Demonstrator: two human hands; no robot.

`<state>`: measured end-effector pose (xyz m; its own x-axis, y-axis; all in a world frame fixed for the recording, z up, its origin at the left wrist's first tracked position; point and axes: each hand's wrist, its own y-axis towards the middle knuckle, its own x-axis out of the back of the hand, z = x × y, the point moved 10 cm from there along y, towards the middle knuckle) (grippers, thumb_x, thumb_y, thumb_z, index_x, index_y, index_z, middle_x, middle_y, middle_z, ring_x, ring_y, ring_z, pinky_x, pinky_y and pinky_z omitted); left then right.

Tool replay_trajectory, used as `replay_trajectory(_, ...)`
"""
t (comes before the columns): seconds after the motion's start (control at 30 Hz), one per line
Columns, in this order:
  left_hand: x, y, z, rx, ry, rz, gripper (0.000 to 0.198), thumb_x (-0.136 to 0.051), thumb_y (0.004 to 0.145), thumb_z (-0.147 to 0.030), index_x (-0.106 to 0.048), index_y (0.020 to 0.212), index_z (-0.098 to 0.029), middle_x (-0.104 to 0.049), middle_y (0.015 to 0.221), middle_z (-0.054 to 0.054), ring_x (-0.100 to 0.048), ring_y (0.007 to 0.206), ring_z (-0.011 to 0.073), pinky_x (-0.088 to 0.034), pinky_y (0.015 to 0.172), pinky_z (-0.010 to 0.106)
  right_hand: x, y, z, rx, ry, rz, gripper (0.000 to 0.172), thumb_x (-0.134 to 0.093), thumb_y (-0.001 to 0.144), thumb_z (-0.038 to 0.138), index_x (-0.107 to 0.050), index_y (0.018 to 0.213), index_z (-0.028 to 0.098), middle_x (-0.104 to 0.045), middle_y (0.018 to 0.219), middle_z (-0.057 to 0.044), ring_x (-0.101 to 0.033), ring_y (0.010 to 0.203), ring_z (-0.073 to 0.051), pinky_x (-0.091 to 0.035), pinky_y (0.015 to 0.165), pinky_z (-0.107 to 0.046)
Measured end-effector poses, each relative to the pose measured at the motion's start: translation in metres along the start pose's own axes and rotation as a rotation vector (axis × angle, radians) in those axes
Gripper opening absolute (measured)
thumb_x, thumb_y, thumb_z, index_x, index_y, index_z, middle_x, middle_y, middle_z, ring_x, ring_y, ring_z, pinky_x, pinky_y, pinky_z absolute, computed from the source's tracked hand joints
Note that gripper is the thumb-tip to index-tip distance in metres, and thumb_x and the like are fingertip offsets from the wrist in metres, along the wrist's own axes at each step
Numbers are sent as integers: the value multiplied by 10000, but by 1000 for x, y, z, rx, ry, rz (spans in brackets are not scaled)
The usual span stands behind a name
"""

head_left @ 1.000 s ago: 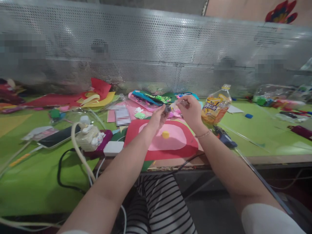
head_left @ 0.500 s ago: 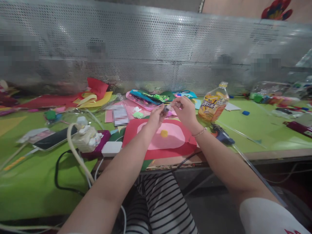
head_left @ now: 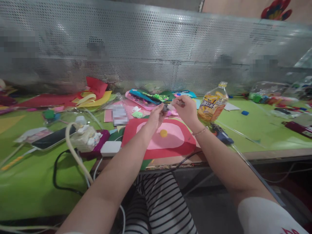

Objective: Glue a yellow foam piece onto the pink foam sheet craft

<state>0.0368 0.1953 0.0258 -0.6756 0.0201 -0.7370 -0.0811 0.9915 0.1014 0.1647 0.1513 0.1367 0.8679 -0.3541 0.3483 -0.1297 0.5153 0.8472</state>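
Pinching a small dark grey lump [head_left: 165, 108] between thumb and fingers, the left hand [head_left: 155, 116] is curled at the middle of the lime-green covered surface [head_left: 246, 130]. The right hand [head_left: 187, 108] meets it from the other side, its fingertips drawn together on a pale, see-through scrap [head_left: 171, 107] that looks like thin plastic. Whether the scrap is joined to the lump or only lies against it, I cannot tell; both seem to be held up off the surface, just past the far edge of a red paper sheet with rounded corners [head_left: 129, 138].

That sheet lies by the near edge of the surface, bearing a pale pink paper oval [head_left: 175, 138] with a round yellow spot [head_left: 163, 133]. Toward the far edge, behind the hands, is a heap of blue, green and pink cut shapes [head_left: 143, 96]. A clear plastic bottle of amber drink with a yellow cap [head_left: 212, 105] stands right of the right hand.

The step in hand appears to be fine two-handed handling of the lump and scrap. As I judge it, any further move here calls for a steady left pinch and light, precise right fingertips, since both pieces are tiny and the scrap looks flimsy.
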Motion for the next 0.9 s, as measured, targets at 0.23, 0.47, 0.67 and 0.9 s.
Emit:
replay_trajectory(0.23, -1, -2, 5, 41, -11, 7, 139, -685, 689, -227, -576, 672, -142, -604, 599, -19, -550, 521, 45, -452, 522, 152, -12, -3, 2, 42, 5, 79, 93, -530, 686, 124, -545, 730, 205, -567, 741, -15, -491, 662, -148, -402, 605, -282)
replay_trajectory(0.47, -1, 1, 6, 38, 10, 24, 134, -673, 703, -235, -587, 683, -134, -609, 604, -10, -552, 527, 49, -439, 517, 155, -5, -5, 9, 88, -33, 29, 81, -518, 722, 137, -559, 741, 203, -558, 741, -30, -508, 720, -168, -410, 653, -306)
replay_trajectory(0.67, 2, 2, 6, 45, 24, -5, 130, -628, 747, -242, -597, 682, -134, -613, 615, 1, -550, 543, 54, -436, 535, 164, 0, -4, 10, 93, -37, -7, 87, -502, 736, 142, -548, 763, 209, -555, 763, -34, -510, 760, -176, -415, 673, -313)
replay_trajectory(0.9, -13, -7, 7, 48, 41, 101, 122, -636, 739, -230, -596, 670, -137, -595, 605, -19, -515, 509, 33, -436, 554, 159, -23, -14, 14, 132, -21, 113, 64, -508, 767, 168, -557, 752, 206, -556, 792, -39, -517, 752, -172, -424, 647, -306)
